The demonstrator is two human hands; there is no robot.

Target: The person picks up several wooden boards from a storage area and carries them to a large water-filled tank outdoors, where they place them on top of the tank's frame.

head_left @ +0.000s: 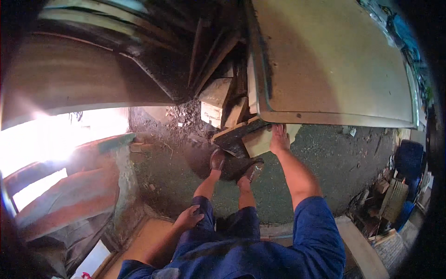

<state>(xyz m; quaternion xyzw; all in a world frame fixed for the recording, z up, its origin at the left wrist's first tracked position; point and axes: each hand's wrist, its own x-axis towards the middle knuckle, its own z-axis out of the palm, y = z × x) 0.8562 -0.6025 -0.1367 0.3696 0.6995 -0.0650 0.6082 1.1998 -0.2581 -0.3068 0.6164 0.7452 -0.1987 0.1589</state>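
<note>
My right hand (279, 139) reaches forward, its fingers stretched over a pale wooden board (257, 142) just below the lower edge of a large tan panel (334, 60). The fingertips are close to that edge, and I cannot make out a grip on the board. A dark, rough piece of wood (239, 130) lies against the board's left side. Back by my left knee, my left hand (189, 217) rests on the leg with its fingers loosely apart and nothing in them.
Pale wood blocks (216, 100) are piled beyond my feet, with dark planks (211, 60) leaning behind them. A curved brown panel (83, 74) fills the far left. Dark gritty ground (334, 172) lies around my shoes. Wood scraps (394, 200) and blue objects (409, 158) crowd the right.
</note>
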